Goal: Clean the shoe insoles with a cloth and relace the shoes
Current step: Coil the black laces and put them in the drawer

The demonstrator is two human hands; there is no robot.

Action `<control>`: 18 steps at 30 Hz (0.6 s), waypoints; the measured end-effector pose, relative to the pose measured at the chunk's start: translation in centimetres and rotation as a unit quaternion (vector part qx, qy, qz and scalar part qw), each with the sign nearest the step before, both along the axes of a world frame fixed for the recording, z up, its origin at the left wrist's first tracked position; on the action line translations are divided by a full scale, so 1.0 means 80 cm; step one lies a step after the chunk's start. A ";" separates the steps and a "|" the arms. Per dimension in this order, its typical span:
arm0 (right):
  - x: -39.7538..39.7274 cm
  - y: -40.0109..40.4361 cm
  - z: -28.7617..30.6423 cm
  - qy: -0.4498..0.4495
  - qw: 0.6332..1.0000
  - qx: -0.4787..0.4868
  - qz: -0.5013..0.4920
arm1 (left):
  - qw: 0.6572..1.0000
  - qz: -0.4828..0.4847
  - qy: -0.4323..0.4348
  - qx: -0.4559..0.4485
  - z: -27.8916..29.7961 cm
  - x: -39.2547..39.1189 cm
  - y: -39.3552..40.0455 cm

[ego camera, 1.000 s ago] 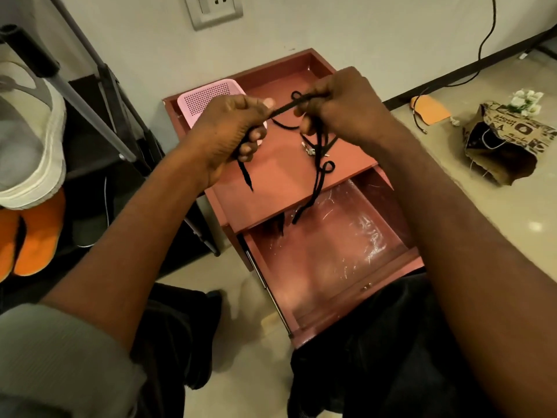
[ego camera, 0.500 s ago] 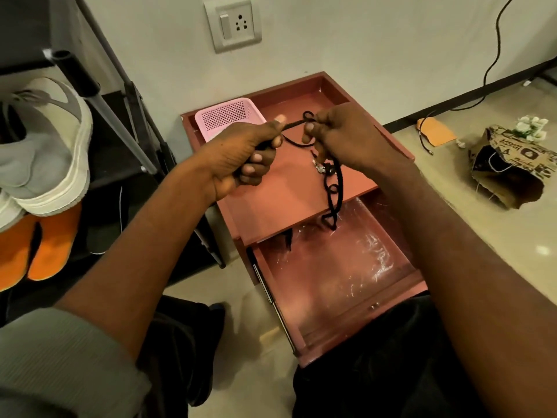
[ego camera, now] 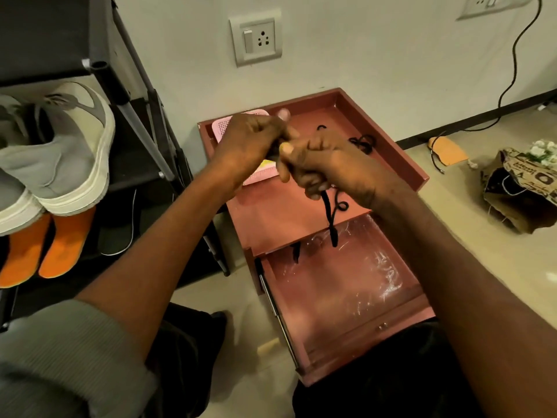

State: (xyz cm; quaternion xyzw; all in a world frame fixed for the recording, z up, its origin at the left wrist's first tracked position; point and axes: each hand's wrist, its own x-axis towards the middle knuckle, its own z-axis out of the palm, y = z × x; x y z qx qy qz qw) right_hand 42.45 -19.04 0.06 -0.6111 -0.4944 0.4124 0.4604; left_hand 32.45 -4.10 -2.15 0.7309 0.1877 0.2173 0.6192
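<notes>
Lacing step, by the look of it: the left hand [ego camera: 250, 143] and right hand [ego camera: 325, 167] meet above the reddish-brown wooden surface [ego camera: 271, 218], fingers curled, pinching the tangled black cord shoelace [ego camera: 330, 218] — its tail dangles over the open drawer [ego camera: 346, 303]; next, untangling, then a shoe — none within reach.

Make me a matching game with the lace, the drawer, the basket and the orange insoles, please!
Things:
1. black lace
2. drawer
3. pink basket
4. orange insoles

Where or how:
A. pulled open
B. standing on the shoe rack under the grey shoes
C. on the table top, behind the hands
D. held in both hands

Pairs: 1-D, 2-A, 3-C, 4-B
</notes>
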 end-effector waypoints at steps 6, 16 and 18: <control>0.034 0.005 -0.014 -0.094 0.960 0.064 -0.255 | 0.972 -0.139 0.017 -0.186 0.003 0.002 -0.007; 0.003 0.016 -0.031 -0.211 0.971 -0.112 -0.010 | 0.894 -0.027 -0.197 -0.403 0.001 0.009 0.001; 0.000 0.012 -0.024 -0.151 0.984 -0.092 0.001 | 0.958 0.015 -0.130 -0.255 -0.003 0.009 0.004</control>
